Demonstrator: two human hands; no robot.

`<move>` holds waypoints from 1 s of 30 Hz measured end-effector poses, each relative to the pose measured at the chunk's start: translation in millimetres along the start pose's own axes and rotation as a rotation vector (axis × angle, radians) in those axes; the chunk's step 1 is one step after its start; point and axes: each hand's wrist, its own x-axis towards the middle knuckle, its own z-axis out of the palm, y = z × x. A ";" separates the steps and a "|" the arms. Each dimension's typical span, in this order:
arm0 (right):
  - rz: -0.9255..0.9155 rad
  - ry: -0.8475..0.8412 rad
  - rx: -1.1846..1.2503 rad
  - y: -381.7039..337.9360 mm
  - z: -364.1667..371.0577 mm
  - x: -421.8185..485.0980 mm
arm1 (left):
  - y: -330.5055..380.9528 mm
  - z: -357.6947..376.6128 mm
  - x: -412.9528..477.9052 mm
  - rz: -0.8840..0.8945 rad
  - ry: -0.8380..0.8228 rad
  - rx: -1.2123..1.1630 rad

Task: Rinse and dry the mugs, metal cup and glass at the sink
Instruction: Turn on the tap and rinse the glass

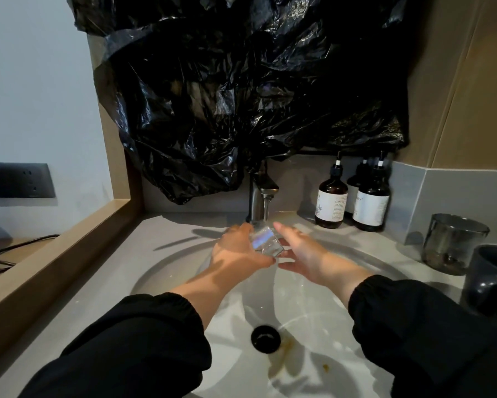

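A clear glass is held tilted under the running tap over the white sink basin. My left hand grips the glass from the left. My right hand is spread beside it on the right, its fingertips at the glass; whether they touch it I cannot tell. On the counter at the right stand a shiny metal cup and, nearer the edge of the view, a dark mug, partly cut off.
Brown pump bottles stand behind the basin at the right. A black plastic bag hangs over the wall above the tap. The black drain sits in the basin. A raised wooden ledge borders the counter on the left.
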 end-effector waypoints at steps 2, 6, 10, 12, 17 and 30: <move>-0.033 -0.016 -0.026 3.1 -0.6 3.2 | 0.0 1.8 1.5 0.010 -0.017 0.020; -0.090 -0.061 -0.056 4.5 1.8 6.6 | -2.5 0.4 1.8 0.041 -0.018 0.045; -0.082 0.009 0.049 4.1 8.7 7.6 | -4.9 -0.1 2.2 0.082 -0.035 -0.019; -0.053 0.069 0.110 4.1 8.3 7.0 | -6.7 -3.9 2.0 0.084 -0.075 -0.187; 0.009 0.205 0.145 -0.2 -0.5 1.0 | -13.7 -17.6 0.9 0.014 -0.139 -0.360; 0.258 0.075 0.357 2.3 -14.7 -4.0 | -16.9 -2.0 6.8 -0.007 -0.164 -0.549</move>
